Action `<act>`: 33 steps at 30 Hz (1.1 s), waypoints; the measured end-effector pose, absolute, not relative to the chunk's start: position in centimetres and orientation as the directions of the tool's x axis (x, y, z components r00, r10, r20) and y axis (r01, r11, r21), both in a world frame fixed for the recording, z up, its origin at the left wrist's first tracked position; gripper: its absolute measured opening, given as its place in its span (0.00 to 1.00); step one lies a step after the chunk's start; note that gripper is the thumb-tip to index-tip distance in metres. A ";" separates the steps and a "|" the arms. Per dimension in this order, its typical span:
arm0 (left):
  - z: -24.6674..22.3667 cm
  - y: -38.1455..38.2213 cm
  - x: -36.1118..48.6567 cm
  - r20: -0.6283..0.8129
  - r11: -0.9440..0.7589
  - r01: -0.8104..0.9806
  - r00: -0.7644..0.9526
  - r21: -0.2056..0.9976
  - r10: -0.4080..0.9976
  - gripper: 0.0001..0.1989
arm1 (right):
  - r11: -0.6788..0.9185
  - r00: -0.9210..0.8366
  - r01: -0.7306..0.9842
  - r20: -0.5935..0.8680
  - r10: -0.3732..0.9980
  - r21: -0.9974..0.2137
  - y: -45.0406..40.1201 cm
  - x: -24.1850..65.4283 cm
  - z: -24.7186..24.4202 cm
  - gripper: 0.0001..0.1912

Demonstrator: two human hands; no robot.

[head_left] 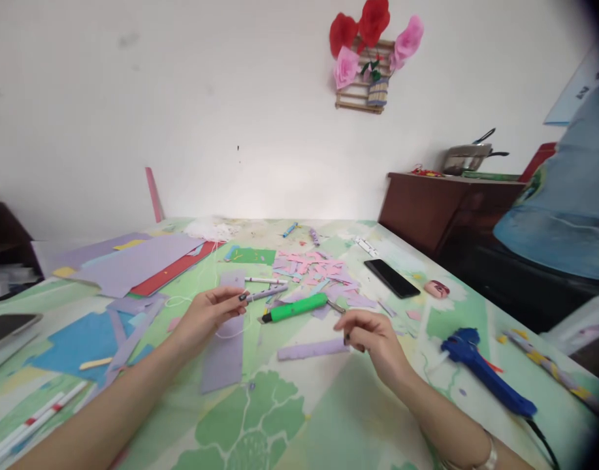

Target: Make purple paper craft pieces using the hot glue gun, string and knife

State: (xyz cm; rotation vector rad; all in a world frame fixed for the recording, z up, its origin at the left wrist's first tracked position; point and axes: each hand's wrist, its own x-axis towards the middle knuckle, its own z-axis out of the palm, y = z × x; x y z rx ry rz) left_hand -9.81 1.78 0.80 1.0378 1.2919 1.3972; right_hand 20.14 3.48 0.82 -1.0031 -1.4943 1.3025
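My left hand (213,313) pinches the dark end of a slim purple-grey stick (267,293), which points to the right over the table. My right hand (372,336) has its fingers curled beside the right end of a flat purple strip (311,349); a small dark thing shows at its fingertips, too small to name. Between the hands lies a green cutter (296,307) with its blade end to the left. Under and beside my left hand is a purple sheet (223,365). A white stick (264,281) rests just behind the purple-grey one.
Pink and purple paper scraps (311,266) lie behind the cutter. To the right are a black phone (392,278) and a blue glue gun (490,372) with a cord. Purple sheets (142,258), blue paper (74,346) and another phone (10,326) are at the left.
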 end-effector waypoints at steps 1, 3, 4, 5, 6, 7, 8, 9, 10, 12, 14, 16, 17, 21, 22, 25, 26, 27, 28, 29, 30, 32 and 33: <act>0.9 1.6 -9.7 -0.005 -0.012 -0.094 -0.184 0.996 0.983 0.12 | 0.129 -0.247 0.014 0.122 0.961 -0.992 3.6 20.3 1.1 0.10; 1.1 1.4 -9.4 0.005 -0.020 -0.107 -0.140 0.994 0.990 0.11 | 0.171 -0.166 0.040 0.163 0.973 -0.984 4.2 20.8 1.6 0.09; 1.1 1.3 -9.3 0.007 -0.022 -0.112 -0.126 0.993 0.992 0.11 | 0.203 -0.123 0.062 0.194 0.973 -0.977 4.7 21.1 1.8 0.09; 1.2 1.2 -9.1 0.006 -0.020 -0.118 -0.121 0.993 0.993 0.11 | 0.231 -0.082 0.087 0.224 0.971 -0.969 5.1 21.5 1.9 0.09; 1.2 1.2 -9.0 -0.001 -0.014 -0.123 -0.123 0.992 0.992 0.12 | 0.248 -0.056 0.118 0.242 0.969 -0.962 5.5 21.9 2.0 0.10; 1.2 1.2 -9.0 -0.011 -0.005 -0.128 -0.129 0.992 0.992 0.12 | 0.251 -0.043 0.157 0.247 0.968 -0.955 6.0 22.3 1.9 0.10; 1.2 1.1 -9.0 -0.024 0.005 -0.134 -0.137 0.991 0.990 0.12 | 0.245 -0.046 0.200 0.240 0.970 -0.949 6.3 22.6 1.8 0.10; 1.1 1.2 -9.1 -0.037 0.017 -0.141 -0.145 0.990 0.989 0.12 | 0.233 -0.062 0.243 0.225 0.972 -0.942 6.7 22.9 1.5 0.10; 1.1 1.2 -9.1 -0.051 0.029 -0.147 -0.150 0.989 0.987 0.12 | 0.224 -0.089 0.281 0.207 0.974 -0.933 6.9 23.1 1.3 0.10; 1.0 1.2 -9.2 -0.066 0.042 -0.159 -0.150 0.986 0.986 0.13 | 0.232 -0.155 0.349 0.189 0.970 -0.908 7.3 23.4 0.7 0.11; 1.0 1.2 -9.2 -0.064 0.041 -0.171 -0.132 0.985 0.989 0.13 | 0.256 -0.203 0.451 0.181 0.962 -0.855 7.5 23.5 0.4 0.14; 1.1 1.1 -9.1 -0.059 0.039 -0.175 -0.111 0.984 0.992 0.13 | 0.273 -0.211 0.602 0.180 0.961 -0.751 7.6 23.6 0.3 0.19; 1.2 1.0 -9.0 -0.059 0.040 -0.175 -0.104 0.984 0.993 0.14 | 0.272 -0.204 0.680 0.181 0.962 -0.681 7.6 23.7 0.4 0.20; 1.5 0.7 -8.8 -0.044 0.034 -0.187 -0.048 0.982 0.998 0.14 | 0.291 -0.256 0.860 0.137 0.957 -0.419 7.7 23.7 0.3 0.14; 1.5 0.6 -8.8 -0.033 0.028 -0.192 -0.022 0.981 0.999 0.14 | 0.300 -0.279 0.874 0.111 0.954 -0.383 7.7 23.6 0.3 0.12; 1.5 0.5 -8.9 -0.012 0.022 -0.184 0.053 0.983 0.999 0.14 | 0.307 -0.309 0.880 0.054 0.950 -0.364 7.6 23.5 0.1 0.11; 1.5 0.4 -8.9 -0.009 0.022 -0.172 0.076 0.985 0.997 0.15 | 0.299 -0.306 0.877 0.042 0.951 -0.376 7.6 23.4 0.1 0.10; 1.6 0.4 -8.9 -0.004 0.020 -0.155 0.100 0.988 0.995 0.16 | 0.286 -0.298 0.876 0.029 0.954 -0.388 7.6 23.4 0.1 0.11; 1.7 0.3 -8.9 0.002 0.015 -0.135 0.129 0.991 0.992 0.17 | 0.269 -0.286 0.878 0.017 0.958 -0.395 7.5 23.4 0.2 0.12; 1.8 0.2 -8.8 0.010 0.009 -0.113 0.162 0.994 0.987 0.19 | 0.249 -0.269 0.883 0.005 0.963 -0.398 7.5 23.4 0.2 0.14; 1.9 0.1 -8.8 0.017 0.001 -0.093 0.194 0.996 0.981 0.20 | 0.226 -0.250 0.887 -0.005 0.968 -0.403 7.5 23.5 0.3 0.16; 2.0 0.0 -8.7 0.028 -0.012 -0.066 0.245 0.998 0.969 0.23 | 0.188 -0.216 0.879 -0.014 0.976 -0.439 7.4 23.6 0.5 0.18; 2.1 -0.1 -8.6 0.031 -0.017 -0.059 0.261 0.998 0.965 0.25 | 0.171 -0.203 0.866 -0.018 0.979 -0.470 7.4 23.7 0.6 0.19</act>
